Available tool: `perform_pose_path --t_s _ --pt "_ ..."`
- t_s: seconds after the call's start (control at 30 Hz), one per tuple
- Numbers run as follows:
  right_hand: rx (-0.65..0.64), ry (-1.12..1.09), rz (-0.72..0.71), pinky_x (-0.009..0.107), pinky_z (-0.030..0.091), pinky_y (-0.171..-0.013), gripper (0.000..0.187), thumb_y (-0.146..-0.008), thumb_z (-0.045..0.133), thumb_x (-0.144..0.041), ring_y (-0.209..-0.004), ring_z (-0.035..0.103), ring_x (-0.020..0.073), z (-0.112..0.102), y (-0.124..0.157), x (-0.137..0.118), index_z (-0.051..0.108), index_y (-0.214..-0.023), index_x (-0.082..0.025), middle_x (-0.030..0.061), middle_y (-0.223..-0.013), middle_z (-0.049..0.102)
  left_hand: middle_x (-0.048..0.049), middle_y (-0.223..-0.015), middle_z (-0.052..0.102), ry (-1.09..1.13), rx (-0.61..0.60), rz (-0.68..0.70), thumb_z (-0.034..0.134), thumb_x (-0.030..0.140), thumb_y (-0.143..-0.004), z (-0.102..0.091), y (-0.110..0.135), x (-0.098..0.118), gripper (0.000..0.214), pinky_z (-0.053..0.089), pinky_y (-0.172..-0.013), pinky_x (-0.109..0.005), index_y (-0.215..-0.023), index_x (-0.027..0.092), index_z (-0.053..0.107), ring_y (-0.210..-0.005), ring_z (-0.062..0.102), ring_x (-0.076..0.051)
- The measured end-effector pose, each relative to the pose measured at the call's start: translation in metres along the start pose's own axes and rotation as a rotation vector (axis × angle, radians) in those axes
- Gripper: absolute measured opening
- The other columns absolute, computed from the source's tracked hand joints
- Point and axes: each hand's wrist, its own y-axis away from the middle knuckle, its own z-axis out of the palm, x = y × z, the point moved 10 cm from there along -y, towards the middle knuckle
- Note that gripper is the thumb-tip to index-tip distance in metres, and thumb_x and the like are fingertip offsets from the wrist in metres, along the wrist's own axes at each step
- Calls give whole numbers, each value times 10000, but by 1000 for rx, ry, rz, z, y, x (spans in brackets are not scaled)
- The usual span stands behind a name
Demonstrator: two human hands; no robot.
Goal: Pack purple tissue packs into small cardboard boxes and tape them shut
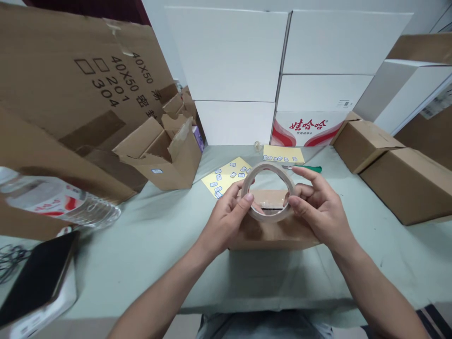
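A roll of tape is held up in front of me, its round hole facing my view. My left hand pinches its left rim between thumb and fingers. On the opposite side, my right hand grips the rim with thumb and bent fingers, the index finger raised off it. Below and behind the roll lies a brown cardboard box on the table, its top partly visible through the hole. A green-handled cutter rests just beyond my right fingertips. Yellow sheets with small labels lie behind my left hand.
An open small carton stands at the left back, before a large printed carton. White boxes form a wall behind. Brown boxes sit at right. A water bottle and a black tablet-like device are at left.
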Motion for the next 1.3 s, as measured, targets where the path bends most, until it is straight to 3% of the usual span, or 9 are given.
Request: perform_pose_path --t_s 0.13,0.27,0.37,0.57,0.87,1.1,1.3 --pt "-47 -14 -44 268 488 -564 437 -913 668 -540 -632 586 141 2 -6 -13 624 -1201 -215 -5 -738 636 107 -507 573 125 36 -104 651 544 -846 -2 -3 -10 607 494 -484 -234 -1300 177 482 -420 593 -143" --pt "-125 52 -78 286 527 -634 427 -923 681 -429 -777 641 169 4 -3 -18 617 -1296 -229 44 -930 705 80 -421 545 142 1 -184 637 589 -827 0 -5 -18 403 483 -452 -228 -878 199 547 -386 572 -143" --pt "-149 123 -122 277 537 -647 479 -902 704 -320 -820 643 171 6 0 -21 585 -1356 -224 56 -1001 705 56 -390 537 139 -20 -196 640 598 -811 1 -5 -17 417 473 -443 -226 -749 201 526 -388 574 -147" --pt "-129 247 -246 276 566 -695 530 -909 677 -229 -871 631 162 10 4 -27 546 -1423 -240 66 -1122 692 55 -404 545 146 -23 -194 642 593 -811 1 -6 -17 416 489 -462 -237 -725 202 529 -392 571 -147" --pt "-66 416 -377 294 551 -728 607 -897 681 -214 -874 612 161 12 16 -35 467 -1463 -261 43 -1067 655 50 -436 576 152 -15 -182 630 578 -826 -2 -7 -20 392 491 -485 -252 -759 206 525 -421 594 -157" --pt "38 760 -698 319 507 -660 450 -890 670 -168 -755 594 168 28 34 -63 550 -1324 -158 37 -870 622 40 -486 608 133 14 -144 628 589 -842 -4 -7 -19 409 483 -529 -224 -771 197 535 -464 601 -129" --pt "7 808 -682 299 513 -629 293 -893 635 -135 -682 608 150 32 31 -64 596 -1184 -131 35 -815 662 36 -465 598 145 -23 -171 659 647 -814 -1 -6 -22 472 487 -464 -226 -801 190 542 -433 602 -147"
